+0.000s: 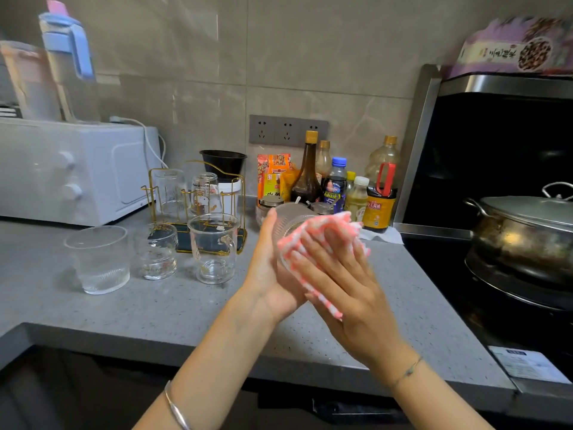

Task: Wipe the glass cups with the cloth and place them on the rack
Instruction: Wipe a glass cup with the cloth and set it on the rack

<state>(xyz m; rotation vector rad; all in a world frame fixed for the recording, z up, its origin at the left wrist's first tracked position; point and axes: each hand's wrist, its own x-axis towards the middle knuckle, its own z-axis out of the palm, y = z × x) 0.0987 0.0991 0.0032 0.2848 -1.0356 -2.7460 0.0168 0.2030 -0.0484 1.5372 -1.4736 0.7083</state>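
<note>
R hand (344, 274), pink-white cloth (322, 232) on clear ribbed cup (290, 217); L hand (269, 268) alongside

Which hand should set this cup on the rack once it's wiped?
Left, probably. The left hand grips the cup, and the rack stands on that side. The right hand holds the cloth against the cup and would have to cross over.

1. The bench (173, 308) is grey speckled stone, matt.
2. The held cup (290, 217) is clear ribbed glass, glossy.
3. The cloth (313, 235) over it is soft woven fabric, pink-and-white.
4. The rack (243, 200), far left, is shiny gold metal wire.
5. The pot (521, 243), right, is polished metal.
</note>
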